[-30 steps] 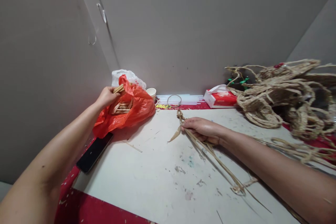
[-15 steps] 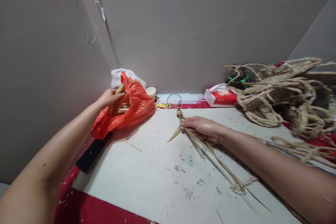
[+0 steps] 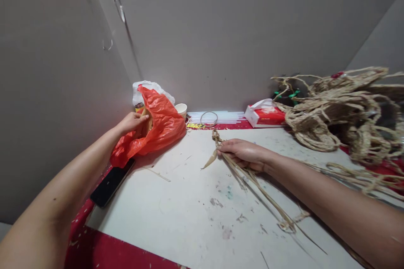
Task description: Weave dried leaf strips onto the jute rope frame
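At the mouth of a red plastic bag (image 3: 164, 119), my left hand (image 3: 131, 121) has its fingers closed on tan dried leaf strips (image 3: 145, 122). The strips' lower parts are hidden inside the bag. Above the white board, my right hand (image 3: 241, 153) pinches a bundle of dried straw strands (image 3: 268, 199). A short knotted end (image 3: 215, 135) of the bundle and one wide loose leaf tip (image 3: 210, 160) stick out past my right fingers. The long strands trail toward the lower right, under and beside my right forearm.
A black phone (image 3: 110, 185) lies by the red bag. Behind stand a paper cup (image 3: 181, 109), clear plastic sticks (image 3: 224, 117), a thin ring (image 3: 208, 119) and a red tissue pack (image 3: 267, 114). Coils of straw rope (image 3: 318, 113) are heaped at right. The white board (image 3: 164, 227) covers red cloth.
My left hand has moved slightly, and the tan strips now show less above the bag's opening. The bag's side has shifted over them. My right hand stays in place on the straw.
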A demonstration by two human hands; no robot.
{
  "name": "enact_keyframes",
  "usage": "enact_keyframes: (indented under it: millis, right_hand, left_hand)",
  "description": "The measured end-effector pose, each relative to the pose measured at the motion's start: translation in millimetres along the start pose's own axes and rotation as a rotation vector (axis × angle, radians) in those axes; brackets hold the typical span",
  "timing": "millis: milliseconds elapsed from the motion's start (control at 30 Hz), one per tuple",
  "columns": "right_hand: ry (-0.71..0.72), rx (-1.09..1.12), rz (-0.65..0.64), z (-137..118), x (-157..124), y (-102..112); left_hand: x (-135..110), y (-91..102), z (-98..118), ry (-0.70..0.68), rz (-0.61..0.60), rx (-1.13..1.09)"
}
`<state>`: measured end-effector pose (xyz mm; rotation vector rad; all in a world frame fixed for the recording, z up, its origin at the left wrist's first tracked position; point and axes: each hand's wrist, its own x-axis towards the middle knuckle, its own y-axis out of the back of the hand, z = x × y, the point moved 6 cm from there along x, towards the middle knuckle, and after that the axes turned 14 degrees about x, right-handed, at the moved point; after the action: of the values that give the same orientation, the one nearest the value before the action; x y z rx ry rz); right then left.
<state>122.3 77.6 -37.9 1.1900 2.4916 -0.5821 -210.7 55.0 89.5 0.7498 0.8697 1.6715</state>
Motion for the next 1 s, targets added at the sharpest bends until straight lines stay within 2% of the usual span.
enact_keyframes:
  millis: [100, 200, 300, 467, 633, 733, 800, 933, 1000]
  right_hand:
    - [-0.008, -0.005, 0.014, 0, -1, 0]
    - [-0.016, -0.006, -0.008, 1, 0, 0]
    - [-0.012, -0.004, -0.015, 1, 1, 0]
    - [-0.007, 0.001, -0.005, 0, -1, -1]
    - [0.009, -0.013, -0.007, 0, 0, -1]
    - [0.011, -0.017, 0.004, 0, 1, -1]
    - [0.012, -0.015, 0.004, 0, 1, -1]
    - [0.012, -0.007, 0.012, -1, 0, -1]
    - [0.006, -0.008, 0.012, 0, 0, 0]
  left_hand:
    - [0, -0.1, -8, 0.002, 0.000, -0.091]
    - [-2, 5.1, -12, 0.002, 0.067, -0.166]
    - [-4, 14.6, -12, 0.069, 0.149, -0.164]
    - [-2, 29.4, -13, 0.148, 0.287, -0.421]
    - [-4, 23.1, -18, 0.149, 0.231, -0.337]
    - [-10, 22.0, -23, 0.182, 0.266, -0.342]
    - [-14, 18.3, -24, 0.188, 0.254, -0.477]
    - [-25, -4.3, -25, 0.251, 0.066, -0.776]
    - [-29, -8.6, -27, 0.318, 0.090, -0.828]
